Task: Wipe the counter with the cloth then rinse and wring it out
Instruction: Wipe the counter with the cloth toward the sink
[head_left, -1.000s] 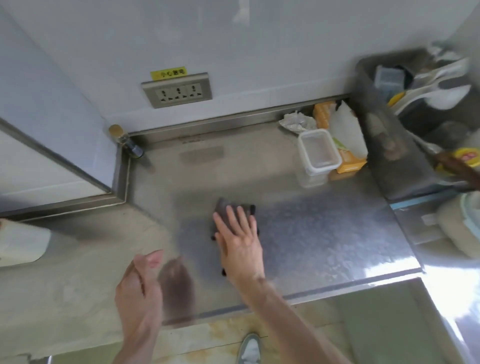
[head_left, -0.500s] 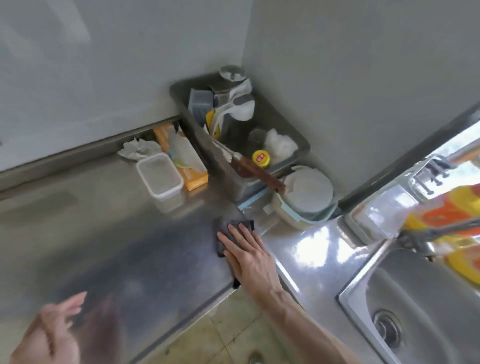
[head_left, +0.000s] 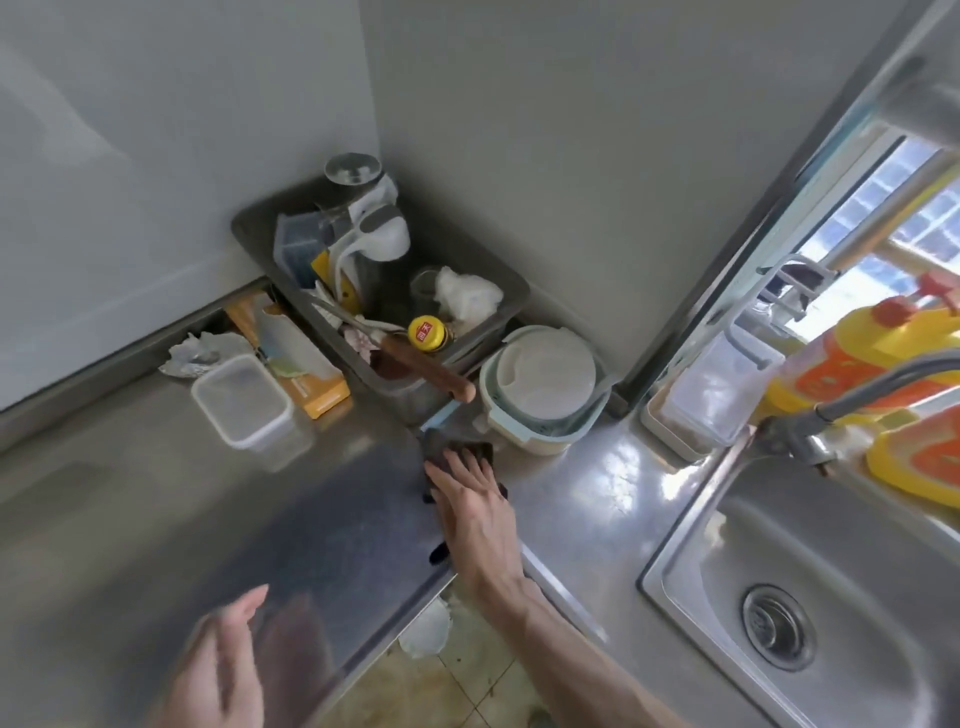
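A: Where is the small dark grey cloth (head_left: 435, 448) at this moment?

B: It lies flat on the brushed stainless-steel counter (head_left: 156, 493), near the front edge and just in front of the round cream container with the white lid (head_left: 543, 387). The right hand (head_left: 475, 512) covers most of it. Only dark corners show around the fingers and beside the wrist.

A: Is the hand gripping it?

B: No. The fingers are straight and a little spread, and the hand presses the cloth down. Nothing is curled around it. The left hand (head_left: 218, 670) hovers above the counter's front edge with relaxed fingers, and it holds nothing.

A: How will the cloth behave, in your opinion?

B: I judge it to be soft, thin and light. It is probably damp, because the metal to the left of it looks darker, like a wet film. A flat palm is good for sliding it, since smooth steel gives little resistance. But the cloth can bunch up or slip out if the pressure is on one side only.

A: And for the rinsing?

B: Then a flat press is not enough. I would gather the edges into the fist, so that no corner hangs and drips, and carry it to the stainless-steel sink (head_left: 810, 545) on the right. For wringing, each hand should take one end and twist. It is not fragile, so a strong squeeze should do no harm.
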